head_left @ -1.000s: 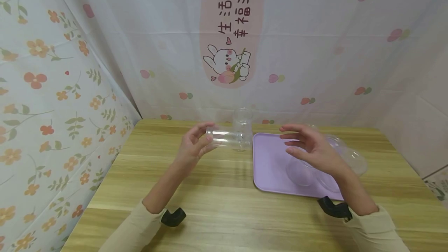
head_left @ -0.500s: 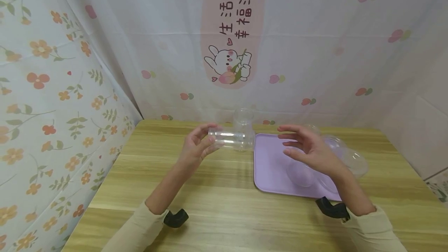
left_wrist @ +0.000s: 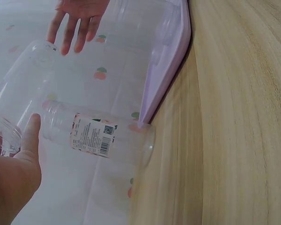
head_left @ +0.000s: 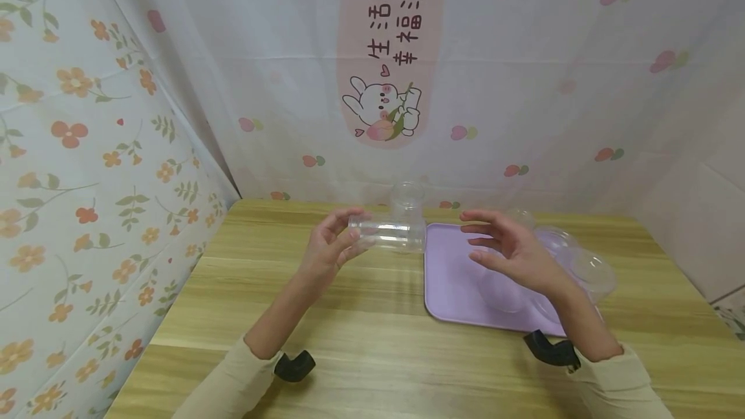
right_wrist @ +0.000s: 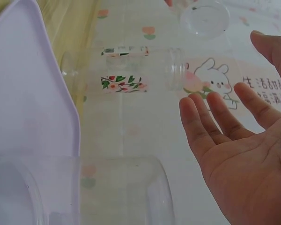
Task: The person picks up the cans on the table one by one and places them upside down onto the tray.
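Note:
My left hand [head_left: 328, 244] grips a clear plastic jar [head_left: 392, 235] by its threaded mouth end. The jar lies on its side in the air, its base pointing right toward the other hand. Behind it in the head view a second clear jar [head_left: 408, 196] stands upright; the left wrist view shows a printed label [left_wrist: 92, 135] with a barcode on it. My right hand [head_left: 512, 251] hovers over the lilac tray [head_left: 451, 277], fingers spread and relaxed, holding nothing. Its palm faces the held jar across a gap.
Several clear, rounded containers stand on or near the tray's right side, such as a clear container [head_left: 595, 273] at the right and a clear container [head_left: 502, 290] partly below the right hand. The wooden table [head_left: 372, 354] ends at a patterned cloth backdrop [head_left: 279, 96].
The view shifts slightly. My right hand has drifted a little to the left, toward the held jar. My left hand keeps its grip on the jar, which stays sideways.

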`<state>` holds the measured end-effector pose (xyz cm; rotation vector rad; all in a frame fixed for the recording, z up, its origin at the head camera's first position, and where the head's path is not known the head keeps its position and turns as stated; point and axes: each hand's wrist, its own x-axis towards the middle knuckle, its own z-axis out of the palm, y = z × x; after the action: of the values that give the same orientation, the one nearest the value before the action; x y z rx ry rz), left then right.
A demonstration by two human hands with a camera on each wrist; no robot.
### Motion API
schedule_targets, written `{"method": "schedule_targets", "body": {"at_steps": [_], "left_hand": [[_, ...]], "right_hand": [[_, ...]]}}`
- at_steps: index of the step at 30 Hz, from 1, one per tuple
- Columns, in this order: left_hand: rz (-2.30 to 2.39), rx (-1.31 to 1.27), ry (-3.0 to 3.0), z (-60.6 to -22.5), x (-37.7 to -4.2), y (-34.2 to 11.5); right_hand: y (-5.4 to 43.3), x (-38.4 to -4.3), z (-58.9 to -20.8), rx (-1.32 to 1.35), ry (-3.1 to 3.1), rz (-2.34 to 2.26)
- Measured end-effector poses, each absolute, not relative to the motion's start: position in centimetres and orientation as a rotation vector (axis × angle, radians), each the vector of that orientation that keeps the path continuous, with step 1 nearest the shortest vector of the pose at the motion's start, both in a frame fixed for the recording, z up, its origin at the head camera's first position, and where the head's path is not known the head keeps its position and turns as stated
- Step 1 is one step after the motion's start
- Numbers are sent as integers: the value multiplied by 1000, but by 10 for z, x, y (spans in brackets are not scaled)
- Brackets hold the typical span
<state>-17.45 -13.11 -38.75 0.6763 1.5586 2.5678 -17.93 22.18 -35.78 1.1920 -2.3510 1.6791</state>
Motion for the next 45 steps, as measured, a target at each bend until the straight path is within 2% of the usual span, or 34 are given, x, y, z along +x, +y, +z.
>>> {"method": "schedule_targets", "body": {"at_steps": [45], "left_hand": [[2559,671,1484,-390,-173,-107]], "right_hand": [[201,-179,-361,1242,-2309,1786]]}}
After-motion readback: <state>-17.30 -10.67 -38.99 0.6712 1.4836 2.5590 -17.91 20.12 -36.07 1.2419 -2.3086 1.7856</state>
